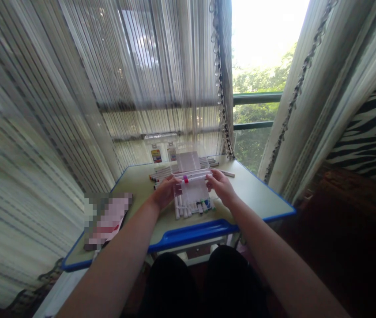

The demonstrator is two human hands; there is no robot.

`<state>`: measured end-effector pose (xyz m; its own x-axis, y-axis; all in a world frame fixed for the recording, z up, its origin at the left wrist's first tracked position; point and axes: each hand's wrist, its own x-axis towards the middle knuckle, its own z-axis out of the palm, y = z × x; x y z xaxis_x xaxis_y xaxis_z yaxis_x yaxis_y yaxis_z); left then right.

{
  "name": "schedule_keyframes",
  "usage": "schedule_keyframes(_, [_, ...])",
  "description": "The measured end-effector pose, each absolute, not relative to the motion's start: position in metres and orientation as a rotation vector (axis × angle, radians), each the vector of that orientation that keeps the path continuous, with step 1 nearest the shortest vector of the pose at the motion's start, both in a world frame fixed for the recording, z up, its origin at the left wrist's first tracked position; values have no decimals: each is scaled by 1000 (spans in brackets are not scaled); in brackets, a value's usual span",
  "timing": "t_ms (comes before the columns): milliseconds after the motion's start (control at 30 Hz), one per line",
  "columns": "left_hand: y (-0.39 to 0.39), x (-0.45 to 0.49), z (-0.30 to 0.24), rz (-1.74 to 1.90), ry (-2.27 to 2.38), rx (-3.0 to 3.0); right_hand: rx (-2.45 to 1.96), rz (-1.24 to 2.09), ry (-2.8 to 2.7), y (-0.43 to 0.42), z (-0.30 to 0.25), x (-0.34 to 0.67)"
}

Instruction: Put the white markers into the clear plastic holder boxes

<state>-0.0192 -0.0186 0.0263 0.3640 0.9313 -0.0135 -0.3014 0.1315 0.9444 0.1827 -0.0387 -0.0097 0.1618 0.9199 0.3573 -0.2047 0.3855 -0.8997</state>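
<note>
Clear case (194, 189) is open near the middle of the table (257, 190), left hand (164, 191) and right hand (221, 184) pinching opposite sides, prob to steady it, lid (188, 161) tipped back so the inside's reachable, I guess.

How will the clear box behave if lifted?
Box: probably light and fairly stiff, judging by its thin-looking clear plastic. It might tip backward, since its lid stands open on the far side.
</note>
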Motion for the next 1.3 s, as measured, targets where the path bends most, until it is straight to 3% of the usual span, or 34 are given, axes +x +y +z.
schedule_keyframes(1300, [-8, -19, 14, 1043, 804, 1156, -826, 1077, -1011, -36, -13, 187])
